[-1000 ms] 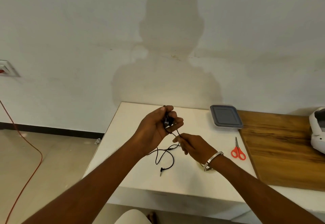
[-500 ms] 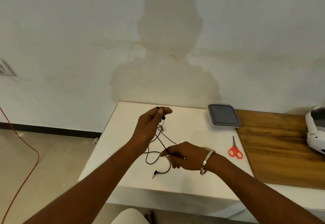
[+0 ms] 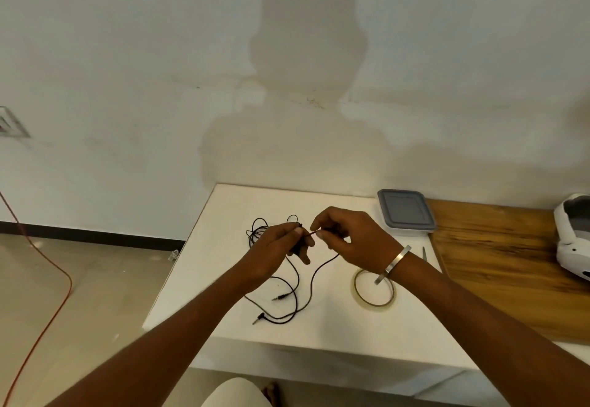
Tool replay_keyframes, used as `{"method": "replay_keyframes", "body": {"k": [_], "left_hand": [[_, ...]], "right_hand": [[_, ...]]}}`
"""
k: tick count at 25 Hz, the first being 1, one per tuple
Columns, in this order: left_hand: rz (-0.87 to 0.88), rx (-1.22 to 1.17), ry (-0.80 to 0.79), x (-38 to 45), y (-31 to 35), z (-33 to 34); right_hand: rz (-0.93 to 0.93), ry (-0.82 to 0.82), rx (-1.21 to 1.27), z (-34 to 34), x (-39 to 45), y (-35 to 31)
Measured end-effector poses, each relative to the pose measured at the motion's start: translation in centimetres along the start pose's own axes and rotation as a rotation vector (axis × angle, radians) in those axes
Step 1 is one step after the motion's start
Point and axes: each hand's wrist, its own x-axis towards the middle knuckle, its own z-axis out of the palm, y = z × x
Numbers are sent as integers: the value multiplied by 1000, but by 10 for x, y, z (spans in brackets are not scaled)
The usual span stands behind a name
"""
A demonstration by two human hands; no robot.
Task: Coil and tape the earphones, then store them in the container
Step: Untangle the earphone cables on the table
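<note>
On the floor at far left an orange cable [image 3: 48,285] trails along beside the white table [image 3: 223,304]. Over the table's middle, my left hand [image 3: 274,247] has its fingers curled round a bunch of the black earphones [image 3: 295,291], with small loops of wire sticking out past it on the far side. Slack cord hangs from that hand and curves across the tabletop, and two plug ends lie near the table's near edge. Just right of it, my right hand [image 3: 348,237] pinches a short stretch of the same cord between thumb and fingertips, the two hands nearly touching. A metal bangle [image 3: 394,263] sits on that wrist. Below the wrist a roll of clear tape [image 3: 373,288] lies flat on the table. Farther right and toward the wall the grey-lidded container [image 3: 405,211] stands closed, next to a wooden board [image 3: 510,266], with a white device [image 3: 574,237] at the right edge
</note>
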Motion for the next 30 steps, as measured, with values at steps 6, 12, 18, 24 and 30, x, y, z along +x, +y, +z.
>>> {"method": "replay_keyframes", "body": {"k": [6,12,18,24,30], "left_hand": [[-90,-226,-179,-4,10,5],[-36,-582,-199,-3,37,6],[7,-827,-58,4,46,3],[50,-543,87,11,34,3],[97,-128,241,17,21,-3]], "right_hand": [[46,107,79,-2,6,5],[139,152,104,11,4,10],[270,20,182,38,-10,12],[414,-206,659,48,-19,-3],[320,-478,572,40,-27,-13]]}}
